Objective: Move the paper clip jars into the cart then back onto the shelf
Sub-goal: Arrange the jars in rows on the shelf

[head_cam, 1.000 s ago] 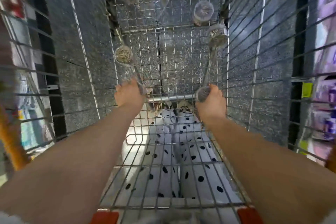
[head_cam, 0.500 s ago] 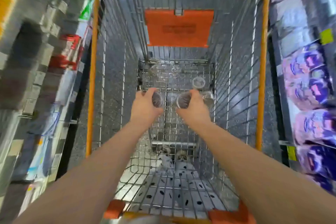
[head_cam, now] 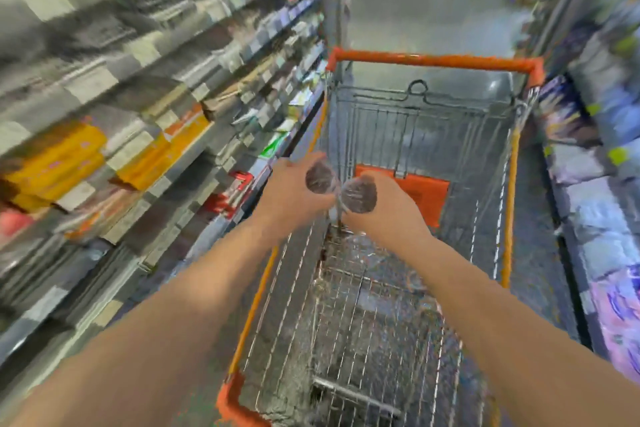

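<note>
My left hand [head_cam: 289, 196] grips a small clear paper clip jar [head_cam: 320, 177], its round end facing me. My right hand [head_cam: 384, 215] grips a second jar [head_cam: 360, 197] right beside the first; the two jars nearly touch. Both are held above the left rim of the wire cart [head_cam: 512, 204], which has orange trim. The shelf [head_cam: 194, 149] with blurred stationery runs along the left. Any jars lying in the cart's bottom are too blurred to make out.
An orange flap [head_cam: 419, 189] hangs inside the cart's far end. Shelves of purple and white packs [head_cam: 599, 225] line the right. The grey aisle floor [head_cam: 426, 3] stretches ahead past the cart. A metal upright [head_cam: 334, 10] stands at the shelf's end.
Both hands have lifted a jar each out of the cart's bottom and swung up and left toward the shelf. My view has risen from the cart floor to the aisle.
</note>
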The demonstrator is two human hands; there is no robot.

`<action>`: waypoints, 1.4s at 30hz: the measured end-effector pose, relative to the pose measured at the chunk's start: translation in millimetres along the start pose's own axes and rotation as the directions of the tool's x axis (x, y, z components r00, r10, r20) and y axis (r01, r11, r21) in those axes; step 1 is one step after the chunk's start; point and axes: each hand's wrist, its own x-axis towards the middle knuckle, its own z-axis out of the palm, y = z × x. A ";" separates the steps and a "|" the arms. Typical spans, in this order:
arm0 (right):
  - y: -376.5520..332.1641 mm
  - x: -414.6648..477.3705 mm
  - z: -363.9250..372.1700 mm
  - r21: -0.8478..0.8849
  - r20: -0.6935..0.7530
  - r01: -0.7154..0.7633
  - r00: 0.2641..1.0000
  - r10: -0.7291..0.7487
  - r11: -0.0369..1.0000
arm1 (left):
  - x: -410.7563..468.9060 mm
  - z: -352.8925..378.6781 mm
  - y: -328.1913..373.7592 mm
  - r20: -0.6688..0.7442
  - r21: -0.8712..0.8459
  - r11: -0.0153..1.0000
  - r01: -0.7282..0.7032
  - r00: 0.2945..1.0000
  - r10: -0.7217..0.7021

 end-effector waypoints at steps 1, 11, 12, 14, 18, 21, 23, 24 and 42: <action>-13.8 1.5 -2.8 0.013 -0.003 0.031 1.000 -0.031 0.999 | -0.8 -16.1 3.9 -0.017 0.026 1.000 -0.001 1.000 0.002; -156.5 -20.2 6.3 0.114 0.021 0.344 0.937 -0.348 0.932 | -62.3 -169.7 -1.5 -0.219 0.126 0.992 0.014 0.976 0.014; -171.8 -25.5 12.2 0.117 0.024 0.380 0.923 -0.385 0.918 | -74.8 -184.7 -5.6 -0.233 0.133 0.991 0.027 0.973 0.004; -203.6 -38.4 25.5 0.139 0.042 0.427 0.899 -0.437 0.893 | -99.7 -214.4 -19.3 -0.252 0.141 0.988 0.059 0.967 -0.022; -266.3 -67.2 65.2 0.210 0.096 0.484 0.855 -0.510 0.850 | -155.0 -276.1 -50.2 -0.299 0.156 0.979 0.130 0.951 -0.079; -319.9 -97.0 105.0 0.264 0.110 0.530 0.814 -0.571 0.806 | -203.1 -331.0 -73.2 -0.376 0.192 0.959 0.208 0.918 -0.124; -355.6 -117.4 131.8 0.291 0.115 0.572 0.775 -0.621 0.767 | -235.4 -367.2 -88.5 -0.438 0.189 0.949 0.253 0.886 -0.149; -372.4 -126.8 144.8 0.306 0.115 0.592 0.754 -0.646 0.746 | -251.3 -384.2 -95.7 -0.462 0.173 0.948 0.267 0.872 -0.161; -632.6 -157.9 303.3 0.475 0.238 0.774 0.345 -0.908 0.418 | -385.7 -596.1 -193.2 -0.775 0.125 0.830 0.544 0.576 -0.261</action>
